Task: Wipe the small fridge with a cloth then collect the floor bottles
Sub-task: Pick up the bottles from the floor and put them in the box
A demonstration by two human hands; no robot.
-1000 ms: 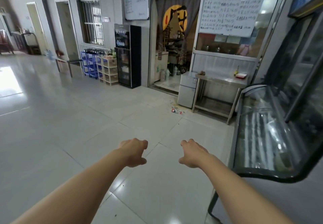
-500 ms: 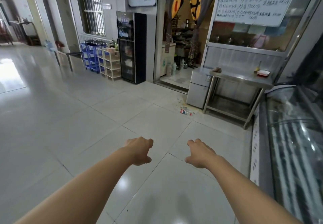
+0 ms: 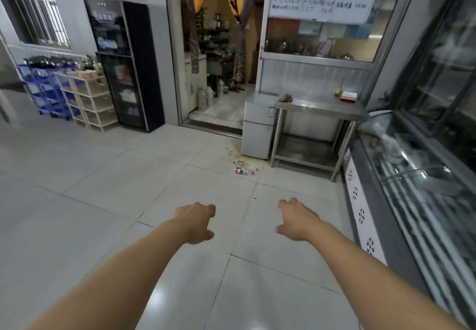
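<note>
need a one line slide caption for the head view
Both empty hands, left and right, held out toward a small fridge with a bottle lying on the floor before it.

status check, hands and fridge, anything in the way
Left hand and right hand empty. Small fridge ahead, unwiped; bottle on floor before it.

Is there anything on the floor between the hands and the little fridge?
Mostly bare tile. Only the bottle and scattered litter lie just before the small fridge. Both the left hand and right hand hold nothing, far short of it.
</note>
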